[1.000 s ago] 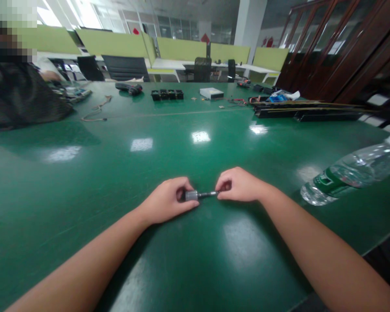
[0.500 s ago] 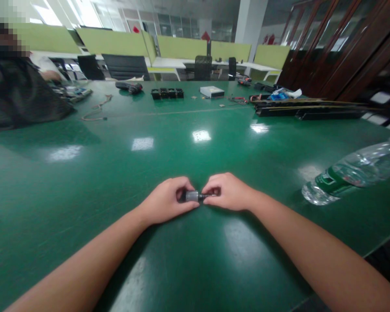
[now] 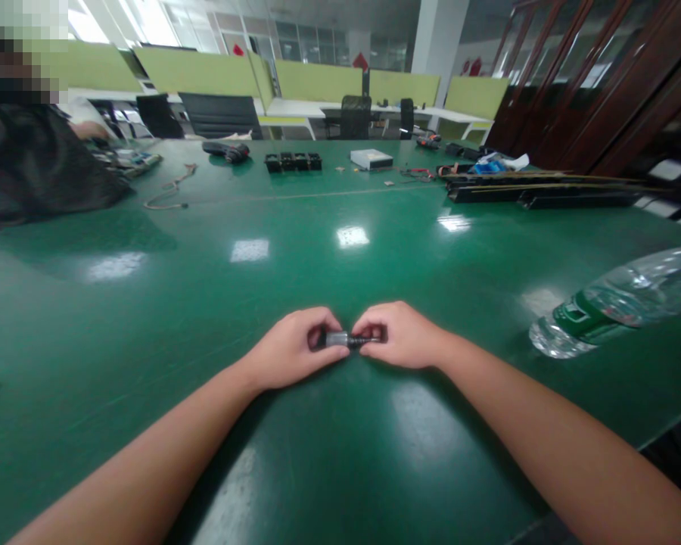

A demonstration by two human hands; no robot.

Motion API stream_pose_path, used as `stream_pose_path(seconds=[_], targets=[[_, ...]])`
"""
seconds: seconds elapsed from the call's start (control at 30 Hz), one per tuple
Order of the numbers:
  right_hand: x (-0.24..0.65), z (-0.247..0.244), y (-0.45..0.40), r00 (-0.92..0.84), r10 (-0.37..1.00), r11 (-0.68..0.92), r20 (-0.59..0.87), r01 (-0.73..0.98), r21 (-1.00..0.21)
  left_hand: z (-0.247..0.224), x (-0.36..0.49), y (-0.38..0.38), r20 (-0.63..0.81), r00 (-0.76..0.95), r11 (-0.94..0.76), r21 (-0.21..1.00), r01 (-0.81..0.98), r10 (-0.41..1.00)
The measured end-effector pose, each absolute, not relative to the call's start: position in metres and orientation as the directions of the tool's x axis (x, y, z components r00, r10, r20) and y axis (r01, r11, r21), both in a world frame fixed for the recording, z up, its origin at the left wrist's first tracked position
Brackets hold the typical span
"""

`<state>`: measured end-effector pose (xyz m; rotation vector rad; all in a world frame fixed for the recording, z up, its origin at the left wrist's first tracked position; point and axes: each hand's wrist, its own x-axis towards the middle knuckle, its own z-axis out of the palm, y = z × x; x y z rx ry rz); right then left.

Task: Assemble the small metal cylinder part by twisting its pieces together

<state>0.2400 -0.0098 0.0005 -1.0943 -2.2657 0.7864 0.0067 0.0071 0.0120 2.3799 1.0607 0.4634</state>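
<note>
A small grey and black cylindrical part (image 3: 337, 339) lies sideways between my two hands, low over the green table (image 3: 329, 454). My left hand (image 3: 292, 348) is closed round its thicker grey end, thumb in front and fingers behind. A narrower dark stem (image 3: 354, 341) points right from the grey body. On that stem the thumb and fingers of my right hand (image 3: 397, 334) are pinched. My fingers cover both ends of the part, and its exact kind cannot be made out.
On the right lies a clear plastic bottle (image 3: 595, 314) with a green label. Along the far side are black blocks (image 3: 293, 162), a grey box (image 3: 371, 159), a cable (image 3: 167, 198) and long black rails (image 3: 488, 191). A person in dark clothing (image 3: 39, 159) is at far left.
My right hand has shifted very slightly right, and a little more of the dark stem shows between my hands. Both hands keep their hold.
</note>
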Motion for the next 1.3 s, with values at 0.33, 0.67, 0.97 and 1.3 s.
stream_pose_path(seconds=[0.33, 0.67, 0.97, 1.3], targets=[[0.2381, 0.003, -0.0111, -0.589, 0.785, 0.568, 0.191, 0.562, -0.602, 0.0112, 0.0062, 0.0074, 0.124, 0.665, -0.6, 0.574, 0.557, 0.736], [0.2321, -0.0003, -0.0135, -0.556, 0.8, 0.558, 0.225, 0.554, -0.617, 0.0103, 0.007, 0.0071, 0.119, 0.657, -0.596, 0.561, 0.575, 0.745], [0.2321, 0.0033, -0.0152, -0.555, 0.802, 0.558, 0.221, 0.563, -0.61, 0.0116, 0.0077, 0.0075, 0.103, 0.664, -0.594, 0.561, 0.576, 0.741], [0.2336, 0.0023, -0.0128, -0.572, 0.782, 0.591, 0.246, 0.559, -0.581, 0.0103, 0.0072, 0.0082, 0.109, 0.666, -0.603, 0.549, 0.579, 0.738]])
